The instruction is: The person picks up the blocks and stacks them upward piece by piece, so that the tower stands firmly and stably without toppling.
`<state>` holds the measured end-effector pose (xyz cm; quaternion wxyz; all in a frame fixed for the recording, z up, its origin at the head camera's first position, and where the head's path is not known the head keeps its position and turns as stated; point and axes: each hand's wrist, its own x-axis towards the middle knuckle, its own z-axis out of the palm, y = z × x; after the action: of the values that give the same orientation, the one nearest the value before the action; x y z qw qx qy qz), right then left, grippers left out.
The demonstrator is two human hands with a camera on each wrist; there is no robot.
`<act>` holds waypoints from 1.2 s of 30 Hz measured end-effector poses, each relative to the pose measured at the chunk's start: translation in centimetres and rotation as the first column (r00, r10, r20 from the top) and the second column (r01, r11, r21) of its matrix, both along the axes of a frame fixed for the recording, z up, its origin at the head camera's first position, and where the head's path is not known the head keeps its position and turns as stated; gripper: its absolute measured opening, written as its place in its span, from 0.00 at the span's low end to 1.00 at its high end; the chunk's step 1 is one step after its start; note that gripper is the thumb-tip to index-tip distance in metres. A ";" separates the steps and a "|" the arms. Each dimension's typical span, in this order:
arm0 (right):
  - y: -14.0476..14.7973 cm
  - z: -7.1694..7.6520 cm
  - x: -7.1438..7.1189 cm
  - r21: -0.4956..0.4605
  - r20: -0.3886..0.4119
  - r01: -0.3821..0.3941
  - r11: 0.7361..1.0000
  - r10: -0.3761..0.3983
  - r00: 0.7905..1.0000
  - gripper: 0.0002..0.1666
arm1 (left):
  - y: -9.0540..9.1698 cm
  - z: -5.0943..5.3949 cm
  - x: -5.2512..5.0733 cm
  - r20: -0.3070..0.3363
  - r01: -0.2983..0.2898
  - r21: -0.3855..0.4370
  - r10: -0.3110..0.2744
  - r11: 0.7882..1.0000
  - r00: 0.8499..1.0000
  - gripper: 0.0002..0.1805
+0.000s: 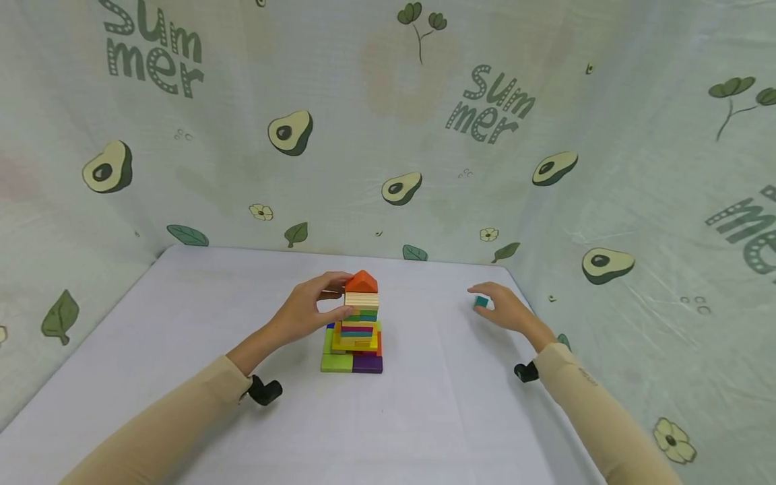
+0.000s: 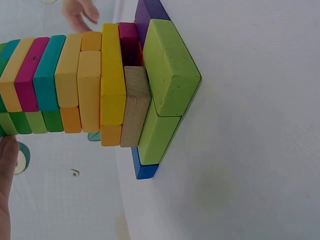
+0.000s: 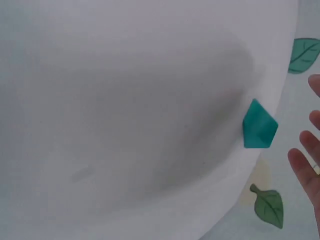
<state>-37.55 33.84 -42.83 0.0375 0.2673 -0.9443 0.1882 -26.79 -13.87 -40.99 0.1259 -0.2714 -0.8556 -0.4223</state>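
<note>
A tower of coloured wooden blocks stands on the table, with an orange triangular block on top. My left hand is at the tower's upper left side, thumb and fingers extended beside the upper blocks. Only part of that hand shows in the left wrist view, by the green blocks. To the right, my right hand hovers with relaxed, spread fingers around a small teal block. In the right wrist view the teal block lies on the table, apart from the fingertips.
The tower's wider base has lime green blocks and a purple block. White cloth covers the table. A patterned fabric backdrop rises behind and at both sides, close to the right arm.
</note>
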 end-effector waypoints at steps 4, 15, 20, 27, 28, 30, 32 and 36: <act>1.0 -0.9 -0.5 0.017 0.033 0.020 1.000 -0.021 0.999 0.28 | 0.0 0.0 0.0 -0.003 0.003 0.006 -0.003 1.000 1.000 0.37; 1.7 -1.8 -0.4 0.003 0.129 0.052 0.999 -0.052 0.990 0.27 | -0.1 -0.3 -0.3 -0.003 0.034 0.023 -0.034 0.999 0.999 0.36; 1.9 -2.0 -0.5 0.011 0.124 0.030 0.999 -0.031 0.992 0.26 | -0.2 -0.3 -0.3 -0.007 0.026 0.020 -0.026 0.999 1.000 0.36; 1.9 -2.3 -0.2 0.007 0.098 0.001 1.000 -0.002 0.995 0.22 | -0.2 -0.3 -0.3 -0.003 0.017 0.015 -0.017 1.000 1.000 0.36; 1.8 -2.4 -0.1 0.000 0.096 -0.002 1.000 0.002 0.995 0.22 | -0.2 -0.3 -0.3 -0.001 0.015 0.017 -0.015 1.000 1.000 0.36; 1.4 -2.5 0.1 -0.020 0.090 -0.016 1.000 0.018 0.996 0.21 | -0.2 -0.3 -0.3 0.000 0.012 0.018 -0.012 1.000 1.000 0.36; 0.9 -2.5 0.3 -0.040 0.077 -0.039 0.998 0.042 0.996 0.20 | -0.2 -0.4 -0.3 0.001 0.010 0.017 -0.010 1.000 1.000 0.36; -1.0 -1.6 1.0 -0.081 0.014 -0.105 0.991 0.106 0.994 0.20 | -0.1 -0.4 -0.3 -0.003 0.011 0.015 -0.011 1.000 1.000 0.36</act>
<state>-36.56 32.88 -44.44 0.0294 0.3133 -0.9209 0.2299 -27.13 -14.01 -41.34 0.1270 -0.2757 -0.8509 -0.4288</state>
